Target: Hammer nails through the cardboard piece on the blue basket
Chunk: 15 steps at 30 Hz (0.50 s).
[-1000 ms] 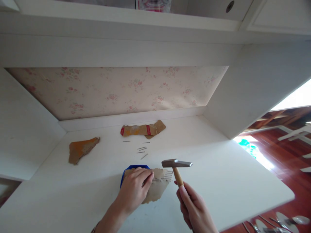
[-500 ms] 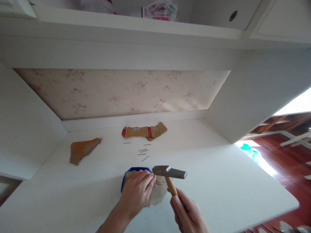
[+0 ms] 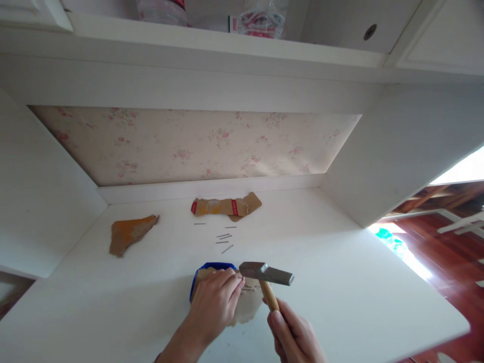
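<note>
My right hand (image 3: 289,330) is wrapped around the wooden handle of a hammer (image 3: 266,273). Its metal head lies level, with the left end right at the fingertips of my left hand (image 3: 215,297). That hand is closed in a pinch over a torn piece of cardboard (image 3: 245,305); whatever the fingertips hold is too small and covered to make out. Under the cardboard, the rim of a blue tray-like object (image 3: 217,265) shows behind and left of my left hand. Several loose nails (image 3: 224,238) lie on the white surface beyond the hands.
Torn cardboard strips (image 3: 223,206) lie near the back ledge, and another cardboard scrap (image 3: 130,234) is at the left. White side panels (image 3: 393,146) flank the white tabletop (image 3: 340,272). A shelf overhead holds plastic-wrapped items (image 3: 260,22).
The whole view has shifted slightly, so everything sits a little lower and further right. My hands and the hammer keep nearly the same places relative to the cardboard.
</note>
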Available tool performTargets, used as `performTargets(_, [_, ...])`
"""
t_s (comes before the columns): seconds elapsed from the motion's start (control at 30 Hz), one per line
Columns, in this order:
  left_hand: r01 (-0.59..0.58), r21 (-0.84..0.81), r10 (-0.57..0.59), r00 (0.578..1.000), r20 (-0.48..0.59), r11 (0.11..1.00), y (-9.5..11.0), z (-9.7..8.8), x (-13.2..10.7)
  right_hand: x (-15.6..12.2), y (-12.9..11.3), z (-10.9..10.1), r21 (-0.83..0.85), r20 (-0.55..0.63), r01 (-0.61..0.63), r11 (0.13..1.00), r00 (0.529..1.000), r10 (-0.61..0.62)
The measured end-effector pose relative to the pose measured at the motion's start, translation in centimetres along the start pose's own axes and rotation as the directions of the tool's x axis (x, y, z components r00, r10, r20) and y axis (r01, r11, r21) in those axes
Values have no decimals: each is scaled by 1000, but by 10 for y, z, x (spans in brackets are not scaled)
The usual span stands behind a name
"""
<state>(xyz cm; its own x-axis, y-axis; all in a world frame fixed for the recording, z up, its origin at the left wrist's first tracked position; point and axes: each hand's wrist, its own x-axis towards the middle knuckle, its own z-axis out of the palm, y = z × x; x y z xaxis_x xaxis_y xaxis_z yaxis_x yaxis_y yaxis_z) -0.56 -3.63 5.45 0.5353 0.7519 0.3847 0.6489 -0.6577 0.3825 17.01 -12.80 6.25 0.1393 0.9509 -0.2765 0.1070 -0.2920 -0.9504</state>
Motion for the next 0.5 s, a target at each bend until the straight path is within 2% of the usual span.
performTargets(0.5, [-19,27,18,1000,9,999,-2,5,-4,-4,2,-1,-9,-55,-3,1000,998,3])
